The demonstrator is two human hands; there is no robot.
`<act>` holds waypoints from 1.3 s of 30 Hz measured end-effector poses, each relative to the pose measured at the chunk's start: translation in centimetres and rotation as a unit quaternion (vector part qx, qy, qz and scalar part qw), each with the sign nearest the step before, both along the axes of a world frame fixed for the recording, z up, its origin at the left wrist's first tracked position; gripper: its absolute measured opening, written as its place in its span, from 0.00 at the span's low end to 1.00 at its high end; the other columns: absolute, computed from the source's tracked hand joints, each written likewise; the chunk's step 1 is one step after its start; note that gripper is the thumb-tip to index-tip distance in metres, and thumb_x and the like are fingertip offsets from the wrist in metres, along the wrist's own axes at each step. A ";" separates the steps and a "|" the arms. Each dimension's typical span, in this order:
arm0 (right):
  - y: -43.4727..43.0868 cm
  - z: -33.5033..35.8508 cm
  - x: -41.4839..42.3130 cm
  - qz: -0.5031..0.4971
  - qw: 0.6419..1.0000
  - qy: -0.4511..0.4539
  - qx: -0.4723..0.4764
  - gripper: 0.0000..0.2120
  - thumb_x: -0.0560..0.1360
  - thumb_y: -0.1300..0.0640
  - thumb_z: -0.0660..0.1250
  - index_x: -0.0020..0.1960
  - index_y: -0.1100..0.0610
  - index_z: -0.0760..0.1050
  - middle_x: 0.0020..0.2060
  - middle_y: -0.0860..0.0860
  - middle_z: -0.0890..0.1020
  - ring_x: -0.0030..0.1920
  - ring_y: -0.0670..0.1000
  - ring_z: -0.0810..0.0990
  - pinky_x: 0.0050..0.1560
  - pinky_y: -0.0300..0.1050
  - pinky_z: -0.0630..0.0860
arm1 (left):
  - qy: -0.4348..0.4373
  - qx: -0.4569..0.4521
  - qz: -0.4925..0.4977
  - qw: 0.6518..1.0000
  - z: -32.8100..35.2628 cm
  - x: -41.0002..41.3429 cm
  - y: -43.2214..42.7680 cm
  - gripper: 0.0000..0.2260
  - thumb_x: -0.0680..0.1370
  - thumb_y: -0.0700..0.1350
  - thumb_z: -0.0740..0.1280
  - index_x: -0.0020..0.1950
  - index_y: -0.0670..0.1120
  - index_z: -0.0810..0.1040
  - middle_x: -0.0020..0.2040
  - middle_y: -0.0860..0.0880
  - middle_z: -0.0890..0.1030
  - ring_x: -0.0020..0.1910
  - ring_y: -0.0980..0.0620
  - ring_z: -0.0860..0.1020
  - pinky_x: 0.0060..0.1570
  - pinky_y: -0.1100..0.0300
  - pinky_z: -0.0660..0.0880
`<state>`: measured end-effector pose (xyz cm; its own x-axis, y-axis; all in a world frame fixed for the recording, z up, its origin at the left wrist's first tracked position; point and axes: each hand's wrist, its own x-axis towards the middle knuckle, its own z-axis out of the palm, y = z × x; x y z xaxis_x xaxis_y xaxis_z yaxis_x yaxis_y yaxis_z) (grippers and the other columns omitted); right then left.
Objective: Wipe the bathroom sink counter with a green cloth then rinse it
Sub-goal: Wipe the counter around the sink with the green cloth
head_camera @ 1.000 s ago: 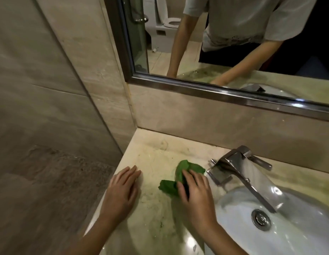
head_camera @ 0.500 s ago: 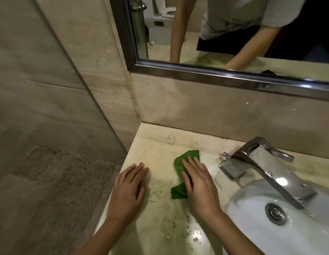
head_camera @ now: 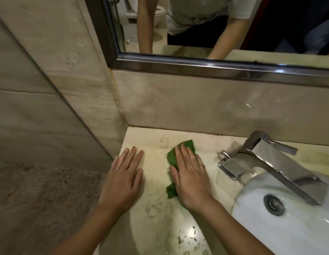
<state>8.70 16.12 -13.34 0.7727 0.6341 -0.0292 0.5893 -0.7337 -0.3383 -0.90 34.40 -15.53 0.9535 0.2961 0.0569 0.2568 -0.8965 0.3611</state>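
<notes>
The green cloth (head_camera: 172, 157) lies crumpled on the beige stone counter (head_camera: 156, 214), left of the tap. My right hand (head_camera: 190, 174) presses flat on top of the cloth, fingers pointing toward the back wall, covering its middle. Cloth shows past my fingertips and at my thumb side. My left hand (head_camera: 123, 178) rests flat and empty on the counter near its left edge. The white sink basin (head_camera: 252, 208) sits at the right with a chrome drain (head_camera: 273, 204).
A chrome faucet (head_camera: 261, 162) with a side lever stands behind the basin. Dark specks and wet smears lie on the counter in front of my hands. The tiled wall closes the left side, and a steel-framed mirror (head_camera: 215, 66) hangs above the backsplash.
My right hand has slid the cloth away from me toward the back wall. The left hand has stayed flat on the counter. The camera has tilted down and closer.
</notes>
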 end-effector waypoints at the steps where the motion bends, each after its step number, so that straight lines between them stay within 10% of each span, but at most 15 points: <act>1: 0.1 -0.1 -0.4 0.021 1.000 -0.015 -0.012 0.29 0.79 0.42 0.36 0.77 0.52 0.45 0.74 0.46 0.45 0.74 0.45 0.42 0.72 0.44 0.39 | -0.002 -0.004 -0.002 1.000 -0.1 -0.2 -0.1 0.24 0.80 0.57 0.45 0.76 0.55 0.55 0.76 0.56 0.53 0.75 0.59 0.45 0.73 0.60 0.43; 4: -2.0 -0.1 -1.7 0.047 0.998 -0.040 -0.030 0.26 0.81 0.44 0.40 0.75 0.52 0.58 0.73 0.48 0.60 0.73 0.49 0.59 0.71 0.45 0.50 | -0.005 -0.016 0.005 1.000 0.4 -0.3 -0.2 0.24 0.80 0.57 0.44 0.76 0.55 0.55 0.76 0.56 0.54 0.75 0.59 0.46 0.73 0.59 0.44; 8: -2.3 -0.9 2.0 -0.049 0.998 -0.038 -0.019 0.28 0.79 0.43 0.39 0.76 0.51 0.51 0.75 0.47 0.53 0.75 0.46 0.50 0.73 0.41 0.40 | -0.009 -0.013 0.005 1.000 0.3 0.0 -0.1 0.24 0.80 0.56 0.45 0.76 0.55 0.56 0.76 0.56 0.55 0.76 0.58 0.48 0.73 0.57 0.46; 26: 4.0 -1.0 -1.4 0.077 0.993 -0.081 -0.025 0.24 0.80 0.47 0.48 0.73 0.53 0.63 0.71 0.50 0.67 0.71 0.50 0.64 0.68 0.54 0.65 | -0.055 -0.051 0.019 0.997 -0.4 -0.4 0.2 0.24 0.79 0.52 0.48 0.74 0.48 0.63 0.75 0.51 0.62 0.74 0.58 0.53 0.72 0.56 0.52; 33: 0.9 -1.6 2.8 -0.040 0.996 -0.072 -0.017 0.27 0.79 0.46 0.43 0.75 0.56 0.56 0.74 0.51 0.58 0.74 0.52 0.58 0.72 0.50 0.50 | -0.076 -0.042 0.022 0.996 -0.5 -0.1 0.1 0.23 0.79 0.48 0.50 0.73 0.45 0.65 0.73 0.49 0.66 0.74 0.54 0.57 0.71 0.56 0.55; 39: -2.0 -0.9 -3.7 0.109 0.992 -0.052 -0.035 0.24 0.81 0.45 0.47 0.76 0.50 0.56 0.74 0.47 0.60 0.74 0.47 0.56 0.72 0.49 0.58 | -0.062 -0.054 0.027 0.996 -0.4 -0.3 0.3 0.25 0.78 0.51 0.48 0.74 0.47 0.63 0.74 0.50 0.64 0.74 0.57 0.54 0.72 0.58 0.53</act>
